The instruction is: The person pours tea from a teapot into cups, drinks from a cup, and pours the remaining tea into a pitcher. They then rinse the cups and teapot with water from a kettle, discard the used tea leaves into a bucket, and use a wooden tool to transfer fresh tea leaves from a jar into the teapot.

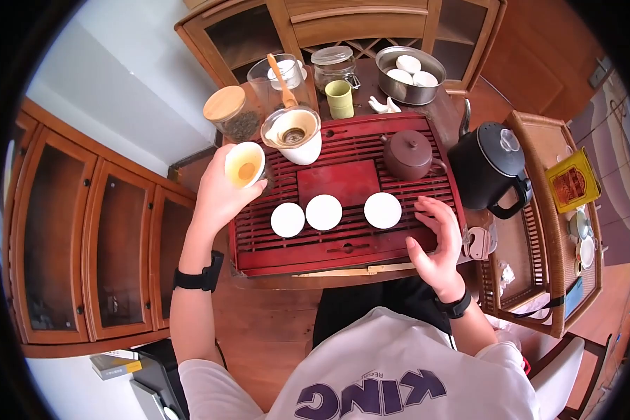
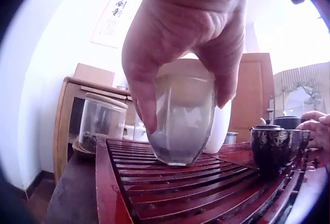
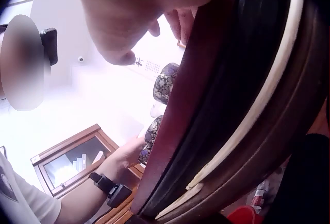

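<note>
I have the left hand (image 1: pixel 220 187) gripping the glass pitcher (image 2: pixel 183 121) at the left of the red tray (image 1: pixel 287 263); the right hand (image 1: pixel 439 243), loosely spread, holds nothing. I judge this a lift or set-down; next calls for keeping the liquid (image 1: pixel 246 172) level.

Left hand (image 1: pixel 220 187): fingers and thumb curled in a grip
Left arm (image 1: pixel 192 318): stretched forward
Right hand (image 1: pixel 439 245): fingers spread and slightly bent, thumb apart
Right arm (image 1: pixel 476 329): angled forward and inward

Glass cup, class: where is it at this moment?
In the head view, the glass cup is in the left hand, at the left side of the red tray, left of the white jug.
</note>
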Demonstrator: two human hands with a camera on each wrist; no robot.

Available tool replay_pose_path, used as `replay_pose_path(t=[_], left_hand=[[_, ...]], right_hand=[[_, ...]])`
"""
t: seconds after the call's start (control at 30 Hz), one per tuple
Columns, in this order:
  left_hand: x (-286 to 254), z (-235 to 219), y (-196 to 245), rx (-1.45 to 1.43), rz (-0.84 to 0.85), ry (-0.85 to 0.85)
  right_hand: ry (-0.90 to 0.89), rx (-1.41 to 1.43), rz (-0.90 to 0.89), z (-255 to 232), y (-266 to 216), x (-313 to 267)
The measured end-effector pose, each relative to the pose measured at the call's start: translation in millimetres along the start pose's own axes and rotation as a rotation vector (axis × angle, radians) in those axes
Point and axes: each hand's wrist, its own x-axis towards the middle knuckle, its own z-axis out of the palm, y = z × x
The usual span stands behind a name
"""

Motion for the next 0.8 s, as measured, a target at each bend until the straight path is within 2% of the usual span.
replay_pose_path(t=[0.17,0.27,0.43,0.6,0.73,0.8], left_hand=[[-5.4,-9.7,6.8,0.058,0.025,0.089],[-6.1,-24.5,14.2,-0.006,0.052,0.061],[-18.5,-41.2,57.1,-0.053,0.053,-0.013],[-25.3,-32.5,80.1,-0.157,0.105,-0.074],[-30.0,-19.1,97.2,-0.196,0.157,-0.124],[-30.5,-16.1,108.5,-0.177,0.17,-0.145]], right_hand=[[-0.014,0.004,0.029,-1.9,-0.5,2.2],[-0.031,-0.01,0.037,-3.3,-2.1,3.9],[-0.031,-0.025,0.067,0.1,-5.3,7.1],[-0.126,-0.304,0.11,10.9,-16.4,13.2],[-0.13,-0.347,0.099,15.8,-14.4,13.7],[-0.108,-0.355,0.037,17.6,-10.1,12.2]])
